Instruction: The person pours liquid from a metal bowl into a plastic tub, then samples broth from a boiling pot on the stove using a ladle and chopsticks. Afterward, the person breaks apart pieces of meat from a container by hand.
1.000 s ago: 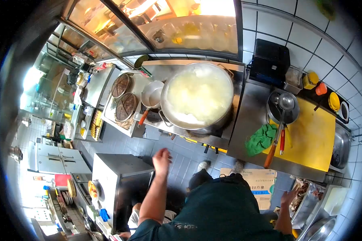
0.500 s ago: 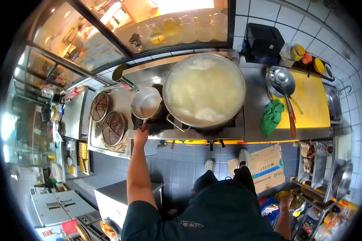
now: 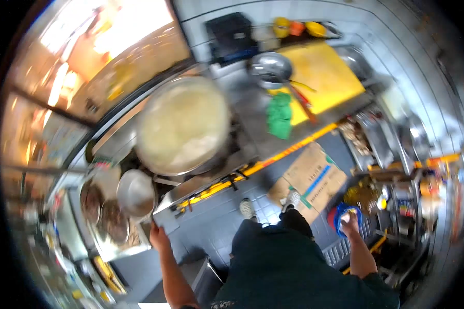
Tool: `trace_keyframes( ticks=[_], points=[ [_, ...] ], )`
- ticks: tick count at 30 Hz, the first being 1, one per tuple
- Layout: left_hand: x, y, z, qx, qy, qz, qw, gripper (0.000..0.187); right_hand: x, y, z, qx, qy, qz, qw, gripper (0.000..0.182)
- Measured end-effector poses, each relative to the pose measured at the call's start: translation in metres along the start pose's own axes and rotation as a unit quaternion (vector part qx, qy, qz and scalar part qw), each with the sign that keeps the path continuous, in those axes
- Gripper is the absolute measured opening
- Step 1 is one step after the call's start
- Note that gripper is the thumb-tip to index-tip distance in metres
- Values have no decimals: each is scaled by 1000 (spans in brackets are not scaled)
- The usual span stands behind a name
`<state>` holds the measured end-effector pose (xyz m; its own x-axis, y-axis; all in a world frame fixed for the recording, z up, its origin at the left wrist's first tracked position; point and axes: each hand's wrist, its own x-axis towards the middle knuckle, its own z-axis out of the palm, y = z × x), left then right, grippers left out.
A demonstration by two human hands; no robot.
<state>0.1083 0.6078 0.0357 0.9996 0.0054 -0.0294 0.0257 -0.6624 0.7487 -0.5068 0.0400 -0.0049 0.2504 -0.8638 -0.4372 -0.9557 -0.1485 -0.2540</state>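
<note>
My left hand [image 3: 158, 235] is closed round the handle of a metal saucepan [image 3: 135, 191], at the left end of the stove. The saucepan's inside faces up, with something brownish toward its lower part, too smeared to tell. Right beside it stands a big round pot [image 3: 183, 126] of cloudy, pale yellowish liquid. At the lower right my right hand [image 3: 350, 224] reaches down over a blue and red container [image 3: 337, 220]. Something whitish shows by its fingers. Blur hides whether the hand grips it.
A yellow cutting board [image 3: 325, 77] lies on the counter with a metal bowl [image 3: 271, 67] and a green cloth [image 3: 280, 114]. Two round dark strainers [image 3: 114, 220] sit on a tray at left. Flattened cardboard [image 3: 309, 177] covers some floor. A loaded shelf rack [image 3: 402, 201] stands at right.
The view has turned to the right and blurred. My right hand has moved from beside the yellow basket to over the blue and red container. My left hand still holds the saucepan, now nearer me.
</note>
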Motion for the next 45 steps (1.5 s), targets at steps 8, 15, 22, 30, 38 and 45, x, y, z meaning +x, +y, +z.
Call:
trace_keyframes(
  ticks=[8,15,22,30,38,45],
  points=[
    [-161,11,-21,294,-130,-135,937,75,-26,-21,12,45,-57,58,996,76],
    [-226,144,130,299,-349,-36,887,25,-6,44,-10,87,-102,105,985,74],
    [-283,286,267,494,-449,352,656,22,0,194,-40,165,-3,165,972,66],
    [-362,472,459,214,-521,238,791,35,-61,294,-46,176,46,260,948,54],
    [-399,520,598,215,-580,165,768,30,-114,289,6,222,9,361,906,54],
    [-419,579,696,59,-702,-140,695,21,-93,257,18,223,-17,393,892,52]
  ],
)
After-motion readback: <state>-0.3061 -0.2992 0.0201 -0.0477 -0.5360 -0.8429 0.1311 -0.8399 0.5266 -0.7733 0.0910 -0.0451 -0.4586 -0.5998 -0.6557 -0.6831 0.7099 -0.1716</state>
